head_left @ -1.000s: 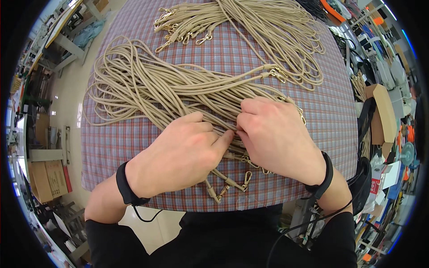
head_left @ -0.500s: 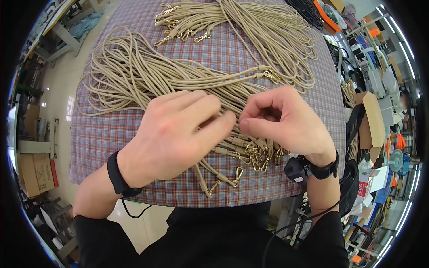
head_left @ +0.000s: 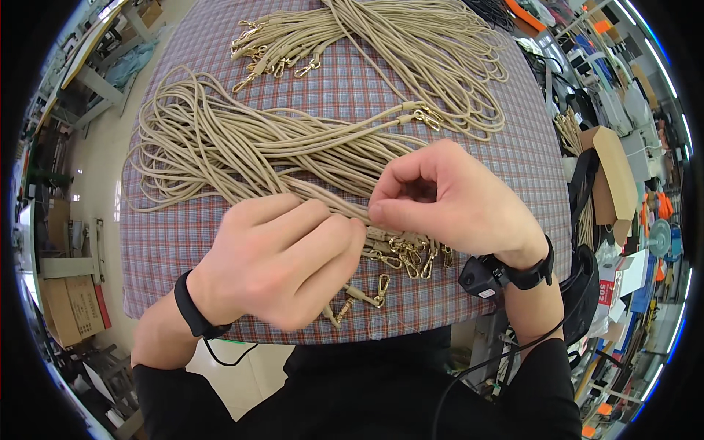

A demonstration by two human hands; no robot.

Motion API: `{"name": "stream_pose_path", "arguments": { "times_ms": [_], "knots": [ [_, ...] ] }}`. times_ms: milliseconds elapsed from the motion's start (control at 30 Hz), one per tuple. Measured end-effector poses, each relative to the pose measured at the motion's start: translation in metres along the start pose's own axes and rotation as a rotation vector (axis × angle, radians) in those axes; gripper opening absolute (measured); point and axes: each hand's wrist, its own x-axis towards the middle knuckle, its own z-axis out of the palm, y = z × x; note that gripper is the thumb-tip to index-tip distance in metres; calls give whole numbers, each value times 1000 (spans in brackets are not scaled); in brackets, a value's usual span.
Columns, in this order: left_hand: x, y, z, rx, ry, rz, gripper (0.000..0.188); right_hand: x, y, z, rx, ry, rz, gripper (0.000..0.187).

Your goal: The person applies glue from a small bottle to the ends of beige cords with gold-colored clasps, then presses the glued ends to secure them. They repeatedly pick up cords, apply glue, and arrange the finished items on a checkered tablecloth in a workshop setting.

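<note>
My left hand (head_left: 282, 257) is closed, fingers curled under, over the near side of a bundle of beige cords (head_left: 257, 150). Just right of it, my right hand (head_left: 458, 202) pinches thumb against forefinger, the other fingers curled. The fingertips of both hands nearly meet. A beige cord runs up to this spot, but whether either hand grips it cannot be made out. Below the hands lie cord ends with gold swivel clasps (head_left: 407, 257); a separate gold clasp (head_left: 383, 287) lies nearer the table edge. One cord end with a gold clasp (head_left: 425, 116) rests across the bundle.
A second bundle of beige cords (head_left: 411, 44) with gold clasps lies at the far side of the plaid-covered table (head_left: 176, 257). A black device (head_left: 482, 279) sits at my right wrist, its cable trailing down. Right of the table stands an open cardboard box (head_left: 610, 176).
My left hand has drawn its fingers in and dropped slightly. My right hand has shifted a little left, still pinched. The table and cords sit slightly differently in view.
</note>
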Motion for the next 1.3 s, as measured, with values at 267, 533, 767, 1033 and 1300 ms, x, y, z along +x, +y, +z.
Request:
{"name": "stream_pose_path", "arguments": {
  "times_ms": [267, 533, 767, 1033, 1300],
  "knots": [
    [-1, 5, -2, 25, -84, 13, 39, -2, -8, 2, -24, -21, 3, 23],
    [-6, 7, -4, 36, -75, 75, 29, -3, -10, 5, -41, -6, -18, 22],
    [-5, 9, -3, 74, -75, 151, 18, -6, -7, 1, -24, 35, -12, 22],
    [-6, 10, -1, 62, -84, 177, 14, -5, -3, 1, -10, 73, -33, 21],
    [-6, 8, -5, -40, -111, 132, 17, -8, -4, 0, -8, 52, 12, 17]
  ]
}}
